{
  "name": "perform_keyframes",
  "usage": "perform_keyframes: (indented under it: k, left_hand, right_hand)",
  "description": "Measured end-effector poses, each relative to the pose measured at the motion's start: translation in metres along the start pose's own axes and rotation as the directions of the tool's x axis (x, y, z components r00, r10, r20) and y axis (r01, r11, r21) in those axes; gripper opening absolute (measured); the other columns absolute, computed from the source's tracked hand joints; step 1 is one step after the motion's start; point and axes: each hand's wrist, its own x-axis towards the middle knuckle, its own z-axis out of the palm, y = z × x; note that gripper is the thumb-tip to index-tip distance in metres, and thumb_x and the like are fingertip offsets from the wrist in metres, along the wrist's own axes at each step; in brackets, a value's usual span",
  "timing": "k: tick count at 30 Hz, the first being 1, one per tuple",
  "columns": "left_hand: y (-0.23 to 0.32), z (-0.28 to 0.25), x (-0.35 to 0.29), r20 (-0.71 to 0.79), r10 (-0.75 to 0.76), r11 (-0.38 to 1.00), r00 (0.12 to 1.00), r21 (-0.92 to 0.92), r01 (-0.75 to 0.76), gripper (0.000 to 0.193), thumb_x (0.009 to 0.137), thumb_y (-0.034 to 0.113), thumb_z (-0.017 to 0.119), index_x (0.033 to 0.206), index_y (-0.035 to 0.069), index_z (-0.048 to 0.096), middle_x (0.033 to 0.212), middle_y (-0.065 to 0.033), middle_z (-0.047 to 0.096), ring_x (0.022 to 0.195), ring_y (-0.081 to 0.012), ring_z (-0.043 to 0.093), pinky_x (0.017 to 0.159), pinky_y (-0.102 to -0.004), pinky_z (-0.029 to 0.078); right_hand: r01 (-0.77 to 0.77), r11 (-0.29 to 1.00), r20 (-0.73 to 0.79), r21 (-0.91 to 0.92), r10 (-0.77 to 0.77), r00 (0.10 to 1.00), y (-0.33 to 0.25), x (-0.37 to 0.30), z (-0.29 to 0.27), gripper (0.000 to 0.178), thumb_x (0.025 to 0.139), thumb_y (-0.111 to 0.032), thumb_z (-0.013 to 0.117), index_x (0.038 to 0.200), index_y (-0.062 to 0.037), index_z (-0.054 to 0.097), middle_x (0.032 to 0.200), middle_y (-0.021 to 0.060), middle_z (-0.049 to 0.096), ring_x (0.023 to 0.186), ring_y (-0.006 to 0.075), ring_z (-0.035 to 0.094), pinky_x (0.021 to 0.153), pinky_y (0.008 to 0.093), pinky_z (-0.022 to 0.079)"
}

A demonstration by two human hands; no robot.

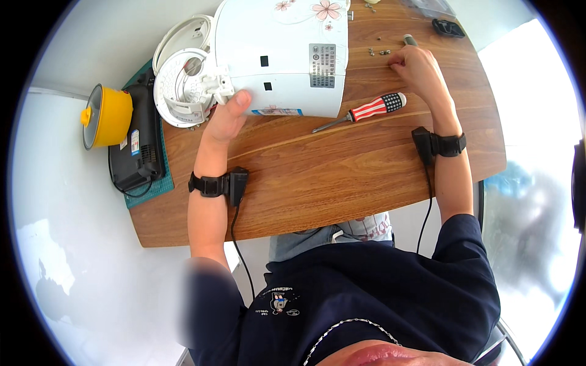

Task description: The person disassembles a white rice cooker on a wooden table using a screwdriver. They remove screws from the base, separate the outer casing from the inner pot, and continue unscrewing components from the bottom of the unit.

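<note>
A white appliance body with flower prints (281, 49), like an electric hot-water pot, lies on its side at the far middle of the table. Its round white lid part (177, 85) hangs at the left end beside a white hinge bracket (217, 82). My left hand (227, 119) grips the body's near left edge, thumb on top, the other fingers mostly hidden. At the far right, my right hand (418, 70) has its fingertips pinched just above the tabletop, next to several small screws (381, 52). Whatever is between them cannot be made out. A screwdriver with a striped, star-patterned handle (377, 107) lies between my hands.
A yellow pot (110, 116) and a black device (131, 158) stand on a green mat (160, 183) at the left. A short grey cylinder (409, 39) lies beyond my right hand, with a small black object (448, 28) farther right. Cables run from both wrist straps.
</note>
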Motion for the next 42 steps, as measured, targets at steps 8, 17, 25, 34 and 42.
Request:
perform_keyframes:
  k: [8, 17, 25, 34, 42]
  left_hand:
    - [-0.005, -0.005, -0.001, -0.006, -0.018, 1.0, 1.0, -0.02, 0.018, 0.08, 0.094, 0.052, 0.069, 0.153, 0.004, 0.042, 0.149, -0.0102, 0.055, 0.136, -0.0266, 0.052, 0.112, -0.0442, 0.042]
    - [-0.004, -0.003, 0.001, 0.0, -0.002, 1.0, 1.0, -0.012, 0.002, 0.082, 0.094, 0.052, 0.069, 0.154, 0.004, 0.041, 0.15, -0.0103, 0.054, 0.138, -0.0268, 0.051, 0.114, -0.0443, 0.041]
    - [-0.004, -0.009, -0.002, 0.02, -0.018, 1.0, 1.0, -0.02, 0.019, 0.082, 0.094, 0.052, 0.069, 0.155, 0.005, 0.04, 0.152, -0.0093, 0.051, 0.14, -0.0274, 0.049, 0.114, -0.0463, 0.041]
    - [-0.005, -0.013, 0.0, 0.019, -0.024, 0.999, 1.0, -0.035, 0.025, 0.084, 0.093, 0.051, 0.07, 0.157, 0.008, 0.037, 0.154, -0.0083, 0.05, 0.141, -0.0279, 0.048, 0.115, -0.0477, 0.039]
    - [-0.014, -0.021, -0.004, -0.008, -0.04, 0.997, 0.999, -0.062, 0.039, 0.085, 0.091, 0.051, 0.071, 0.156, 0.008, 0.038, 0.154, -0.0083, 0.049, 0.141, -0.029, 0.047, 0.116, -0.0487, 0.037]
  right_hand:
    - [0.109, 0.994, -0.079, -0.015, -0.11, 0.991, 0.003, -0.001, 0.005, 0.02, 0.086, -0.005, 0.064, 0.099, -0.003, 0.079, 0.095, 0.0175, 0.072, 0.094, 0.0376, 0.069, 0.086, 0.0453, 0.054]
    - [0.028, 0.98, -0.354, 0.198, 0.045, 0.934, -0.003, 0.006, -0.011, 0.021, 0.093, -0.008, 0.063, 0.108, -0.0084, 0.078, 0.097, 0.0081, 0.075, 0.083, 0.0221, 0.072, 0.077, 0.0329, 0.056]
    - [0.27, 0.783, -0.21, 0.561, -0.181, 0.961, -0.067, -0.011, -0.005, 0.018, 0.096, -0.01, 0.069, 0.111, -0.0015, 0.074, 0.103, 0.0086, 0.074, 0.089, 0.0176, 0.072, 0.079, 0.0288, 0.059]
    - [0.244, 0.561, -0.166, 0.791, -0.186, 0.968, -0.093, -0.019, 0.024, 0.042, 0.101, -0.011, 0.062, 0.142, -0.0037, 0.054, 0.123, 0.0153, 0.066, 0.104, 0.0214, 0.069, 0.089, 0.0345, 0.059]
    - [0.036, 0.439, 0.009, 0.898, -0.1, 0.995, -0.091, -0.017, 0.035, 0.048, 0.102, -0.022, 0.068, 0.143, -0.0032, 0.051, 0.121, 0.0132, 0.066, 0.101, 0.0185, 0.069, 0.084, 0.0316, 0.058]
